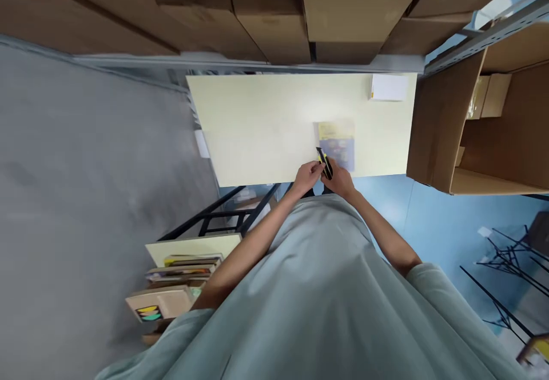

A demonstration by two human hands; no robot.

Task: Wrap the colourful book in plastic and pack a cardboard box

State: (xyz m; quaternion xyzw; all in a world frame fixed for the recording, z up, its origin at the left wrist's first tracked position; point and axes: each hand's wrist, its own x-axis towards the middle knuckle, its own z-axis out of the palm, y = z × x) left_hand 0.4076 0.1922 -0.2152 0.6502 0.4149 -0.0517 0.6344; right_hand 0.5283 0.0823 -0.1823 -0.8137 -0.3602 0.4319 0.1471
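My right hand [341,182] is wrapped around a black and yellow utility knife [328,170], its tip pointing up and slightly left. Thumb and fingers of my left hand [307,175] are closed together at the knife's left side, near its yellow part; they appear to pinch it. Both hands are over the front edge of a cream-coloured table [257,128]. Just beyond my right hand, a flat yellow and blue package or booklet [338,140] lies on the table; its print is too blurred to read.
A white slip or box [389,87] lies at the table's far right. Cardboard boxes [266,26] line a shelf above the far edge. An open carton [446,111] stands to the right. Flat packages [184,271] sit on a rack at lower left, beside black metal bars [223,211].
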